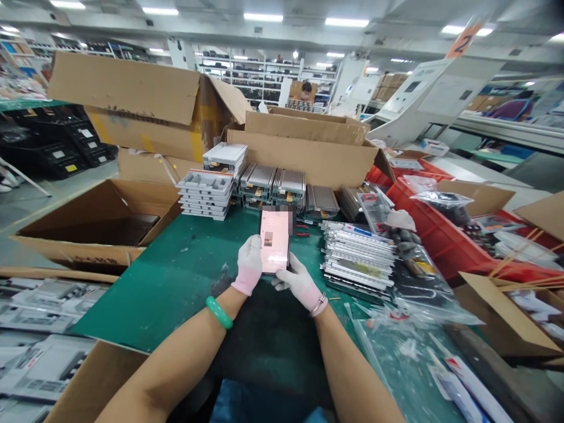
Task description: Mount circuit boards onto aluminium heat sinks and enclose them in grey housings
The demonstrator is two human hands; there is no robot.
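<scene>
A smartphone point(274, 249) with a lit pinkish screen is held upright over the near part of the green work table point(176, 276). My left hand point(249, 261), in a white glove with a pink cuff, grips its left edge. At the lower right corner my right hand point(298, 282), gloved the same way, is closed on the phone, its thumb by the screen's bottom. Part of the screen is blurred out. Behind the phone lie red-handled pliers point(302, 231), partly hidden. To the right of my right hand is a stack of slim metal parts point(359, 258).
Finned metal blocks point(288, 183) and grey plastic trays point(205, 197) are stacked at the back, before large cardboard boxes point(308, 154). An open carton point(106, 217) stands left. Red bins point(423, 217) and clear plastic bags point(396, 352) lie right. A person point(306, 91) is far behind.
</scene>
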